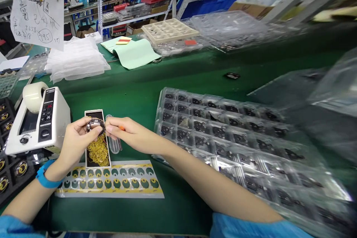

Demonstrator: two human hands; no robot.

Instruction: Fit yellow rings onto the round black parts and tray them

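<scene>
My left hand (76,135) pinches a round, dark, glossy part (95,123) with a metallic rim. At its right edge is my right hand (125,130), closed around a slim tool with an orange handle (121,128); the tool's tip is too small to make out. Directly below the held part stands a narrow white box (109,158) with a dark inside, holding a heap of thin yellow rings (98,151). Beside the box, partly under my right hand, lies a transparent plastic container (114,145). A sheet of yellow-and-green die-cut stickers (111,178) lies nearer to me.
A white tape dispenser (41,119) stands left, by a black foam tray (28,173). Transparent trays of dark parts (212,130) cover the right side. One loose dark part (232,76) lies further back, with white sheets (75,59) and a beige tray (170,29) behind.
</scene>
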